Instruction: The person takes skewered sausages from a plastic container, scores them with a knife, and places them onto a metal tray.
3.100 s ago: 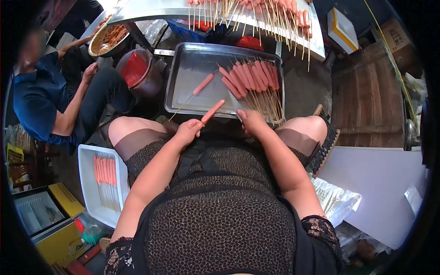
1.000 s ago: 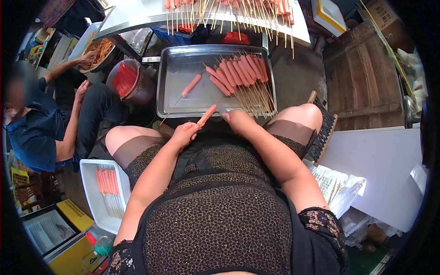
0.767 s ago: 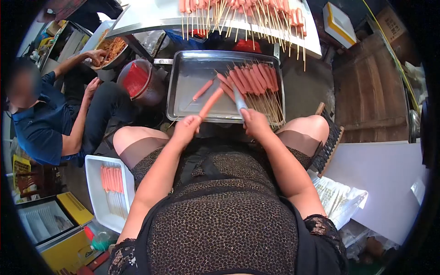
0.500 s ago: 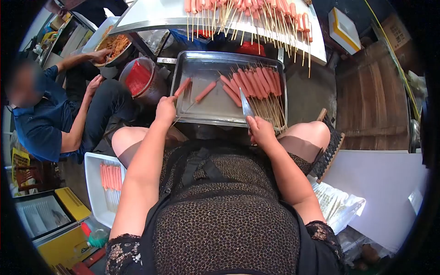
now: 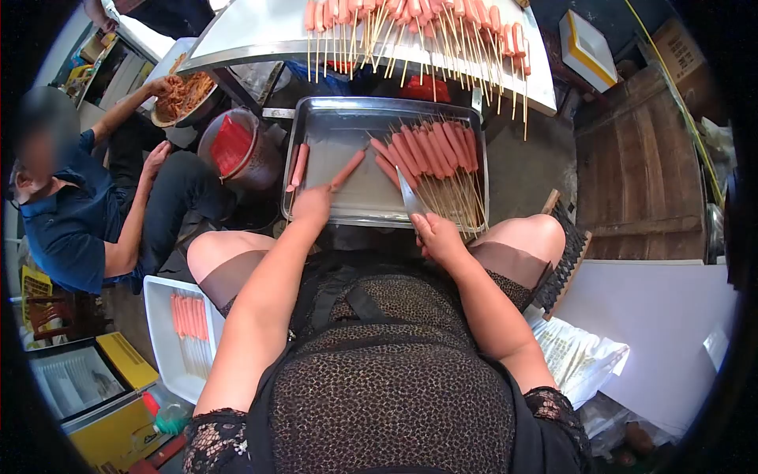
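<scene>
Though earlier leftward, left hand [image 5: 312,204] at sausage [image 5: 348,168]

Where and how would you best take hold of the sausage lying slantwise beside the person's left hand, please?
I'd pinch the near end of the slanting sausage from the near side, over the metal tray's rim. That end points toward the left hand, and bare metal on both sides should leave room for finger and thumb; the far end points toward the skewer pile.

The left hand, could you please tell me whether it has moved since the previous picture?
Yes, the left hand has moved right along the near edge of the metal tray.
</scene>
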### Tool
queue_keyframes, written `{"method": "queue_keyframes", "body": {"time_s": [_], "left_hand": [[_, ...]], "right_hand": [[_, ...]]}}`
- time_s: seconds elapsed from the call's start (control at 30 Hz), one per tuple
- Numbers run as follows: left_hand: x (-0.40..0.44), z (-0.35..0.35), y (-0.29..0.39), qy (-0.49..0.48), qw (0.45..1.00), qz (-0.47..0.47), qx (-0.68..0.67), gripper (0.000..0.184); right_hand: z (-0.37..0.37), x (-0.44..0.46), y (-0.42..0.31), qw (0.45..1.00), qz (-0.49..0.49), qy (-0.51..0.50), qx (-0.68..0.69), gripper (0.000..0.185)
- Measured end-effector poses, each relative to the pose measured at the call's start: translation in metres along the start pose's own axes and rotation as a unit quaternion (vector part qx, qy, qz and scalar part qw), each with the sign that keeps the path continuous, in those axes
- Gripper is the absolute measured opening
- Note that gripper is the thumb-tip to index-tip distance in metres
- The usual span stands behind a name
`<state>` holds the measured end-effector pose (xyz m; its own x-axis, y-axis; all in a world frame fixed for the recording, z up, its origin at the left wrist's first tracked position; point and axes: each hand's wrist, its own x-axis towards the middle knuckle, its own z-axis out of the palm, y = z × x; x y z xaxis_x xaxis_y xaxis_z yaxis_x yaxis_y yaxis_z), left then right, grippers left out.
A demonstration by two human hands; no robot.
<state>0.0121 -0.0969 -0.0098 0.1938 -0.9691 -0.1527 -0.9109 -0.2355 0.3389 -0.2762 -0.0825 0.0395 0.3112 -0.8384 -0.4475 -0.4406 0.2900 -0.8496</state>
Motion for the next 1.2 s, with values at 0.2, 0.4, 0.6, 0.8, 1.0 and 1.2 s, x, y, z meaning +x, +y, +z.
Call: {"method": "queue_keyframes", "body": {"time_s": [0.2, 0.4, 0.6, 0.8, 1.0, 1.2], "left_hand": [[-0.027, -0.005, -0.015, 0.041, 0.978, -0.039, -0.199, 0.023], [-0.078, 0.008, 0.024, -0.135, 0.838, -0.135, -0.511, 0.019], [-0.082, 0.035, 0.022, -0.150, 0.860, -0.172, -0.457, 0.020], [-0.083, 0.039, 0.018, -0.134, 0.864, -0.146, -0.462, 0.022], [-0.084, 0.033, 0.016, -0.172, 0.835, -0.162, -0.498, 0.021], [-0.088, 0.033, 0.014, -0.186, 0.844, -0.159, -0.477, 0.019]], "right_hand": [[-0.003, -0.001, -0.007, 1.000, 0.003, -0.007, 0.015, 0.043], [0.016, 0.009, -0.010, 0.992, -0.027, -0.066, -0.104, 0.044], [0.035, 0.019, 0.003, 0.928, -0.125, -0.122, -0.330, 0.045], [0.040, 0.016, 0.009, 0.907, -0.170, -0.076, -0.377, 0.044], [0.037, 0.011, -0.008, 0.931, -0.079, -0.104, -0.340, 0.042], [0.041, 0.016, 0.007, 0.918, -0.113, -0.107, -0.364, 0.046]]}}
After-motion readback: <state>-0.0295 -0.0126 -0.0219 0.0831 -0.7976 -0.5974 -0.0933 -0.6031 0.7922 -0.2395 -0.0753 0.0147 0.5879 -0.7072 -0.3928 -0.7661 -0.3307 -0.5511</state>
